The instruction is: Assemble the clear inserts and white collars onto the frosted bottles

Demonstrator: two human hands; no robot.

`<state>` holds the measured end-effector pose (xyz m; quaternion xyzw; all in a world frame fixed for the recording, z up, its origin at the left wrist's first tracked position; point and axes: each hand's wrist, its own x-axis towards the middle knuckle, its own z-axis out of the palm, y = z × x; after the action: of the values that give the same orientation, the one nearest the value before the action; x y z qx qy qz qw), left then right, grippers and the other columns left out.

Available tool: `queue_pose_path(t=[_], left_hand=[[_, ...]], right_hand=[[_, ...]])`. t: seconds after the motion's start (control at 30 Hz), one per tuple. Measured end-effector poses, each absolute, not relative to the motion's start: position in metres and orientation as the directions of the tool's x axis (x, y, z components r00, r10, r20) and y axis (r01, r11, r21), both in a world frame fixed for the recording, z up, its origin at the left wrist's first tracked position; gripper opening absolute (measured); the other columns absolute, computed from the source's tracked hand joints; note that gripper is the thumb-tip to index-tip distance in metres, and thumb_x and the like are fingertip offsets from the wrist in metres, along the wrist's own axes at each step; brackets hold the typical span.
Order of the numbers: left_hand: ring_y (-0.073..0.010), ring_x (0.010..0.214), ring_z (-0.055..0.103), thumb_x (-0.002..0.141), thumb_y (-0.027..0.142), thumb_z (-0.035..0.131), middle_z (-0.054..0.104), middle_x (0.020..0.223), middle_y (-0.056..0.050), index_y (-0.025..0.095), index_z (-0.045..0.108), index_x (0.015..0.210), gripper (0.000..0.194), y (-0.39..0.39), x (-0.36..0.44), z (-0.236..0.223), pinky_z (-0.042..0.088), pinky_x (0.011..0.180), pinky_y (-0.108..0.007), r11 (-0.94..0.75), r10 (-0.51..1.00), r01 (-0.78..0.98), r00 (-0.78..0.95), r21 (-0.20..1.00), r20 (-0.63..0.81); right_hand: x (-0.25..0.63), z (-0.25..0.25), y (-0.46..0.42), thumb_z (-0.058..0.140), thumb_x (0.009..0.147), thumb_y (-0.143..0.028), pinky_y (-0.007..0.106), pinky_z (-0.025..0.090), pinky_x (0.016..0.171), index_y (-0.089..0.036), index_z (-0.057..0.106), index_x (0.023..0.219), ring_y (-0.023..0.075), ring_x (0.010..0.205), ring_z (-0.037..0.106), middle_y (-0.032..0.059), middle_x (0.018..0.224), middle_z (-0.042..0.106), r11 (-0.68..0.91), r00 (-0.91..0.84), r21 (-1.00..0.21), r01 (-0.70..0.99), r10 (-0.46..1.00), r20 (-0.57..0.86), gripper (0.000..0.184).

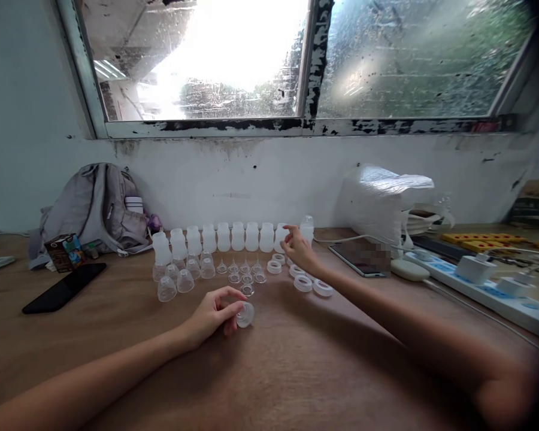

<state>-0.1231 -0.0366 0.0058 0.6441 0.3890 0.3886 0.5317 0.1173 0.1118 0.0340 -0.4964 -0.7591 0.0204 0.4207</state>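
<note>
My left hand (213, 314) rests on the wooden table (296, 371), fingers curled round a small clear plastic cap (245, 314) lying on its side. My right hand (297, 246) reaches far forward to the right end of a row of several small white bottles (238, 236), fingers bent and touching the bottle there. In front of the row lie clear domed caps (179, 278), small clear nipples (246, 275) and white screw rings (303, 282).
A grey backpack (94, 209) leans on the wall at the left, with a small carton (65, 251) and a black phone (65, 288) beside it. At the right are a tablet (363, 258), a white bag (381, 200) and a power strip (480, 281) with plugs.
</note>
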Motion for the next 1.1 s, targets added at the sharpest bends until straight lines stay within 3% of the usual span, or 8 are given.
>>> queue_pose_path(t=[0.07, 0.2, 0.43, 0.63, 0.77, 0.87, 0.97, 1.1], left_hand=[[-0.0058, 0.039, 0.042, 0.077, 0.04, 0.055, 0.051, 0.048, 0.004, 0.013, 0.054, 0.092, 0.031, -0.036, -0.123, 0.006, 0.03, 0.041, -0.017, -0.14, 0.924, 0.117, 0.371, 0.983, 0.087], [-0.0054, 0.046, 0.038, 0.075, 0.041, 0.055, 0.051, 0.059, 0.002, 0.012, 0.058, 0.085, 0.03, -0.038, -0.123, 0.01, 0.027, 0.043, -0.017, -0.179, 0.949, 0.169, 0.289, 0.969, 0.125], [-0.0084, 0.055, 0.04, 0.077, 0.039, 0.052, 0.052, 0.065, 0.001, 0.014, 0.061, 0.082, 0.027, -0.037, -0.122, 0.01, 0.029, 0.047, -0.019, -0.253, 0.946, 0.274, 0.273, 0.928, 0.178], [-0.0104, 0.063, 0.045, 0.078, 0.035, 0.052, 0.052, 0.073, -0.001, 0.016, 0.062, 0.083, 0.022, -0.037, -0.126, 0.006, 0.036, 0.058, -0.022, -0.398, 0.904, 0.386, 0.317, 0.832, 0.285], [-0.0134, 0.079, 0.049, 0.076, 0.031, 0.054, 0.049, 0.096, -0.004, 0.021, 0.061, 0.093, 0.021, -0.04, -0.128, 0.008, 0.042, 0.069, -0.026, -0.486, 0.865, 0.467, 0.375, 0.738, 0.333], [-0.0194, 0.101, 0.046, 0.074, 0.029, 0.057, 0.049, 0.107, -0.005, 0.023, 0.058, 0.1, 0.026, -0.042, -0.127, 0.008, 0.036, 0.089, -0.035, -0.546, 0.829, 0.496, 0.432, 0.675, 0.354], [-0.0203, 0.1, 0.048, 0.073, 0.031, 0.059, 0.053, 0.104, -0.005, 0.024, 0.052, 0.109, 0.037, -0.043, -0.125, 0.006, 0.035, 0.091, -0.038, -0.524, 0.834, 0.521, 0.473, 0.674, 0.283], [-0.02, 0.099, 0.05, 0.073, 0.034, 0.059, 0.056, 0.101, -0.005, 0.023, 0.049, 0.11, 0.04, -0.043, -0.125, 0.005, 0.036, 0.091, -0.038, -0.496, 0.843, 0.524, 0.482, 0.693, 0.238]], right_hand=[[0.126, 0.04, 0.132, 0.042, 0.075, -0.018, 0.027, 0.039, 0.064, -0.012, 0.032, 0.121, 0.0163, 0.065, 0.052, 0.0024, 0.073, 0.054, 0.386, -0.105, -0.385, 0.838, 0.807, 0.581, 0.048], [0.133, 0.04, 0.152, 0.046, 0.073, -0.019, 0.029, 0.038, 0.065, -0.014, 0.039, 0.12, 0.0191, 0.068, 0.053, 0.004, 0.072, 0.055, 0.318, -0.105, -0.335, 0.887, 0.845, 0.525, 0.048], [0.124, 0.033, 0.146, 0.045, 0.077, -0.03, 0.031, 0.038, 0.061, -0.017, 0.05, 0.103, 0.0205, 0.07, 0.053, 0.0133, 0.1, 0.049, 0.281, -0.092, -0.278, 0.918, 0.836, 0.541, 0.03], [0.127, 0.039, 0.122, 0.039, 0.083, -0.029, 0.033, 0.04, 0.069, -0.017, 0.049, 0.093, 0.0223, 0.081, 0.053, 0.0112, 0.097, 0.051, 0.355, -0.133, -0.239, 0.904, 0.763, 0.633, 0.019], [0.136, 0.053, 0.082, 0.045, 0.081, -0.031, 0.035, 0.039, 0.08, -0.017, 0.043, 0.097, 0.023, 0.092, 0.05, 0.0102, 0.097, 0.052, 0.593, -0.2, -0.203, 0.779, 0.542, 0.816, 0.022], [0.138, 0.053, 0.041, 0.049, 0.08, -0.035, 0.033, 0.043, 0.07, -0.019, 0.041, 0.098, 0.0195, 0.079, 0.052, 0.0081, 0.092, 0.054, 0.667, -0.24, -0.282, 0.69, 0.578, 0.78, 0.024], [0.133, 0.038, 0.009, 0.049, 0.081, -0.035, 0.032, 0.045, 0.068, -0.021, 0.04, 0.098, 0.0182, 0.077, 0.053, 0.0067, 0.089, 0.054, 0.689, -0.332, -0.369, 0.624, 0.66, 0.673, 0.025], [0.124, 0.009, -0.006, 0.053, 0.078, -0.034, 0.036, 0.046, 0.077, -0.025, 0.021, 0.125, 0.0208, 0.096, 0.053, 0.0108, 0.113, 0.048, 0.702, -0.44, -0.481, 0.525, 0.707, 0.553, 0.058]])
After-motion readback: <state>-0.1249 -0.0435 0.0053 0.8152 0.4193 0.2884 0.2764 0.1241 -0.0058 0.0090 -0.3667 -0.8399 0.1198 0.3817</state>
